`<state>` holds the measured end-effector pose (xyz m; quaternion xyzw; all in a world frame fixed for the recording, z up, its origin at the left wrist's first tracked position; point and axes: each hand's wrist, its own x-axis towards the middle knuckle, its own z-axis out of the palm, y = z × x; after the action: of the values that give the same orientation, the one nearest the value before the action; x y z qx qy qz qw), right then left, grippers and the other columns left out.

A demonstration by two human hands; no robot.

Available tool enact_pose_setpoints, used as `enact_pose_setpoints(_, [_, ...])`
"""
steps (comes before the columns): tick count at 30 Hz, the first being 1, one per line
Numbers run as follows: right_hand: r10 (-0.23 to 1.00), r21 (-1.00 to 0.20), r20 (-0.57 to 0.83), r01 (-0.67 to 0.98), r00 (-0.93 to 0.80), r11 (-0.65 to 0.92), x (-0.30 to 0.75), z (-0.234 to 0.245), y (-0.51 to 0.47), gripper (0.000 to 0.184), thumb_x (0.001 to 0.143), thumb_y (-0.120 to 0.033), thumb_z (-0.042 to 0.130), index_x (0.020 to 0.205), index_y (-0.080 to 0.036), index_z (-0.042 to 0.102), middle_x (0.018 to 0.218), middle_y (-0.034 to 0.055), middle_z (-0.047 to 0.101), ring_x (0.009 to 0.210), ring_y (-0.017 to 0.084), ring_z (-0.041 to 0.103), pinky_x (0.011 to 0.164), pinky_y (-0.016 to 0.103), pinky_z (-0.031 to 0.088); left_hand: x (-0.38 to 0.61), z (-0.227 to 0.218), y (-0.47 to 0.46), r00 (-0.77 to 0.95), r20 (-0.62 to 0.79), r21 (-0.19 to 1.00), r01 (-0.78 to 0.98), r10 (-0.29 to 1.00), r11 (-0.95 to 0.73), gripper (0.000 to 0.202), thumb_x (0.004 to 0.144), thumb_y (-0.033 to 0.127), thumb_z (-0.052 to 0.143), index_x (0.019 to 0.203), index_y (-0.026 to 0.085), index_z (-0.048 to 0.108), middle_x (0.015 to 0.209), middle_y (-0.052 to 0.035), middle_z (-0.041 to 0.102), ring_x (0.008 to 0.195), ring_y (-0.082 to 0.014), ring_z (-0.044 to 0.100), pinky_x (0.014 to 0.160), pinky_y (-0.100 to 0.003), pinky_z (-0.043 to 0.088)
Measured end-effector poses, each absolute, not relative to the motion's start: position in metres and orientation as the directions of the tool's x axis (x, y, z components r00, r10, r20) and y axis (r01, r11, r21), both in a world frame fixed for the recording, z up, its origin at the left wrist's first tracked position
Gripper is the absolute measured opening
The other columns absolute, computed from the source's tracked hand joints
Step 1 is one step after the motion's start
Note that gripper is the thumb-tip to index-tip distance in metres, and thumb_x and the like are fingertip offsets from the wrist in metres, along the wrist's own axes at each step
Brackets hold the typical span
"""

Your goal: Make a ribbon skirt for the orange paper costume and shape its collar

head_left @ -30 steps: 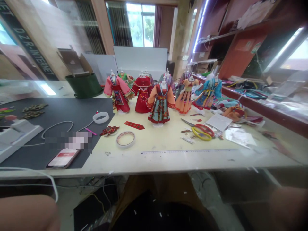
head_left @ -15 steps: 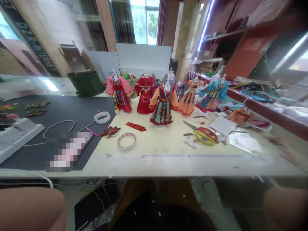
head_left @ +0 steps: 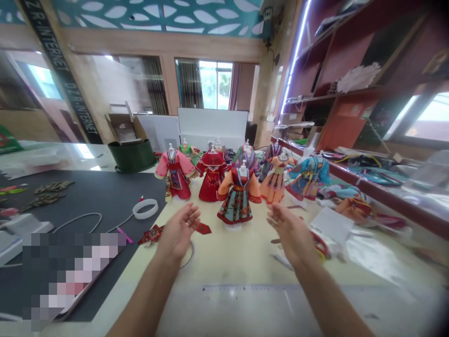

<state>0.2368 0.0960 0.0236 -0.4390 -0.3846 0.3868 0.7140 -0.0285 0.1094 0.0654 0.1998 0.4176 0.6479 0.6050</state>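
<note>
My left hand [head_left: 178, 231] and my right hand [head_left: 289, 234] hang open above the cream tabletop [head_left: 245, 267], palms turned inward, holding nothing. Between them stands a miniature teal-skirted costume on a dress form [head_left: 235, 201]. A red paper tag [head_left: 203, 228] lies just past my left fingers, beside an embroidered red appliqué [head_left: 150, 235]. Under that hand, a roll of clear tape [head_left: 187, 258] is mostly hidden. My right hand partly hides yellow-handled scissors [head_left: 321, 248]. Further miniature costumes, including a pink robe [head_left: 174, 173] and an orange dress [head_left: 275, 185], stand behind.
A black mat [head_left: 105, 192] covers the table's left part, with a white ring [head_left: 145, 208] and a white cord [head_left: 79, 220] on it. A long metal ruler [head_left: 245, 289] lies near the front edge. A green bin [head_left: 132, 157] stands behind the costumes.
Both hands have risen from the lower corners to above the table, with fingers spread. The view has tilted upward, so the costumes and table sit lower in the picture.
</note>
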Motion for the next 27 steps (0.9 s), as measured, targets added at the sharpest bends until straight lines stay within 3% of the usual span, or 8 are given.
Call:
enact_pose_setpoints(2, [0.944, -0.932, 0.086, -0.308, 0.320, 0.189, 0.231, 0.018, 0.111, 0.022, 0.087, -0.034, 0.056, 0.087, -0.013, 0.061, 0.086, 0.0038, 0.065, 0.073, 0.014, 0.062, 0.066, 0.032, 0.052, -0.014, 0.055, 0.122, -0.163, -0.301, 0.790, -0.594, 0.940, 0.150, 0.012, 0.090, 0.016, 0.050, 0.097, 0.011, 0.057, 0.086, -0.0032, 0.059, 0.069, -0.0099, 0.058, 0.059, -0.022, 0.048])
enact_pose_setpoints(5, [0.964, -0.904, -0.029, -0.419, 0.264, 0.088, 0.226, 0.014, 0.133, 0.023, 0.078, -0.038, 0.062, 0.070, -0.017, 0.061, 0.075, 0.0044, 0.067, 0.066, 0.017, 0.063, 0.060, 0.032, 0.052, 0.002, 0.048, 0.141, -0.119, -0.356, 0.795, -0.560, 0.927, 0.234, 0.015, 0.090, 0.022, 0.051, 0.100, 0.012, 0.056, 0.091, -0.0035, 0.060, 0.071, -0.0113, 0.058, 0.060, -0.024, 0.049])
enact_pose_setpoints(10, [0.962, -0.850, -0.089, -0.523, 0.259, 0.062, 0.225, 0.018, 0.156, 0.022, 0.080, -0.037, 0.061, 0.074, -0.016, 0.060, 0.069, -0.0002, 0.065, 0.064, 0.014, 0.063, 0.062, 0.030, 0.051, 0.012, 0.049, 0.161, 0.015, -0.396, 0.773, -0.534, 0.918, 0.342, 0.025, 0.089, 0.030, 0.053, 0.108, 0.014, 0.055, 0.103, -0.0065, 0.059, 0.083, -0.0160, 0.060, 0.070, -0.033, 0.052])
enact_pose_setpoints(13, [0.951, -0.826, -0.078, -0.553, 0.300, 0.106, 0.225, 0.023, 0.162, 0.017, 0.084, -0.030, 0.058, 0.081, -0.013, 0.060, 0.077, 0.0000, 0.065, 0.069, 0.013, 0.062, 0.067, 0.030, 0.051, 0.015, 0.050, 0.169, 0.015, -0.371, 0.770, -0.555, 0.928, 0.317, 0.026, 0.089, 0.029, 0.053, 0.110, 0.014, 0.054, 0.107, -0.0073, 0.058, 0.088, -0.0176, 0.060, 0.074, -0.036, 0.052])
enact_pose_setpoints(16, [0.929, -0.807, -0.034, -0.559, 0.367, 0.191, 0.225, 0.028, 0.164, 0.010, 0.078, -0.023, 0.063, 0.083, -0.015, 0.058, 0.080, -0.0012, 0.065, 0.072, 0.013, 0.063, 0.070, 0.031, 0.051, 0.017, 0.050, 0.174, -0.030, -0.315, 0.776, -0.583, 0.949, 0.239, 0.027, 0.088, 0.028, 0.053, 0.112, 0.015, 0.054, 0.109, -0.0074, 0.058, 0.089, -0.0180, 0.060, 0.075, -0.036, 0.052])
enact_pose_setpoints(21, [0.874, -0.790, 0.075, -0.506, 0.481, 0.346, 0.227, 0.035, 0.161, 0.026, 0.058, -0.020, 0.073, 0.079, -0.020, 0.058, 0.074, -0.0047, 0.064, 0.069, 0.013, 0.064, 0.069, 0.029, 0.051, 0.014, 0.054, 0.179, -0.125, -0.229, 0.792, -0.601, 0.965, 0.110, 0.024, 0.089, 0.027, 0.054, 0.108, 0.014, 0.055, 0.102, -0.0059, 0.060, 0.082, -0.0154, 0.061, 0.069, -0.032, 0.053])
enact_pose_setpoints(27, [0.810, -0.798, 0.146, -0.417, 0.567, 0.436, 0.227, 0.041, 0.157, 0.034, 0.051, -0.019, 0.074, 0.083, -0.019, 0.061, 0.073, -0.0046, 0.063, 0.064, 0.011, 0.060, 0.063, 0.025, 0.051, 0.012, 0.054, 0.187, -0.238, -0.160, 0.833, -0.553, 0.958, 0.002, 0.021, 0.089, 0.025, 0.054, 0.106, 0.013, 0.055, 0.093, -0.0037, 0.061, 0.072, -0.0124, 0.060, 0.062, -0.028, 0.053])
